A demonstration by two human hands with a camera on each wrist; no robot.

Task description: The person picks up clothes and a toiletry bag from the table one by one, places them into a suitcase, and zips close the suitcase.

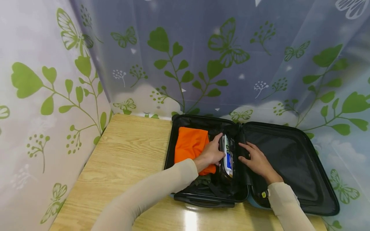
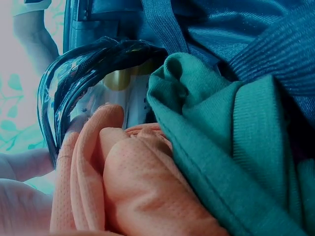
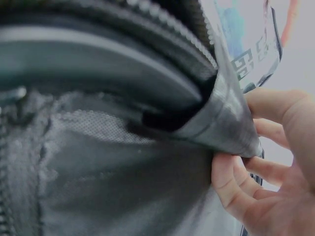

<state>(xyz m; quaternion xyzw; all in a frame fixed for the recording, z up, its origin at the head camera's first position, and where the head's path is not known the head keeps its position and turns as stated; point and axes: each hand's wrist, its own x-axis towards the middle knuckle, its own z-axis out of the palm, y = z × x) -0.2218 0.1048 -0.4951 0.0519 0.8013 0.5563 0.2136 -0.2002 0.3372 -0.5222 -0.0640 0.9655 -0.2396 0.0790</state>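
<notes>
An open suitcase (image 1: 208, 202) lies on the table. In its left half, a clear pouch with black trim (image 1: 227, 157) stands on edge, with white and blue packets showing inside. My left hand (image 1: 212, 152) holds the pouch's left side, thumb over the top; the left wrist view shows the pouch (image 2: 74, 81) beside folded cloth. My right hand (image 1: 255, 160) is at the middle hinge. It pinches the edge of the black fabric lining (image 3: 221, 118) between thumb and fingers. Folded orange cloth (image 1: 189, 142) lies left of the pouch, partly under my left wrist.
A dark green cloth (image 1: 202, 180) lies below the orange one; it looks teal in the left wrist view. Black straps (image 2: 165, 24) cross the suitcase floor. The suitcase's right half (image 1: 289, 160) lies open. Wooden tabletop (image 1: 124, 144) extends left, and a patterned curtain (image 1: 179, 57) stands behind.
</notes>
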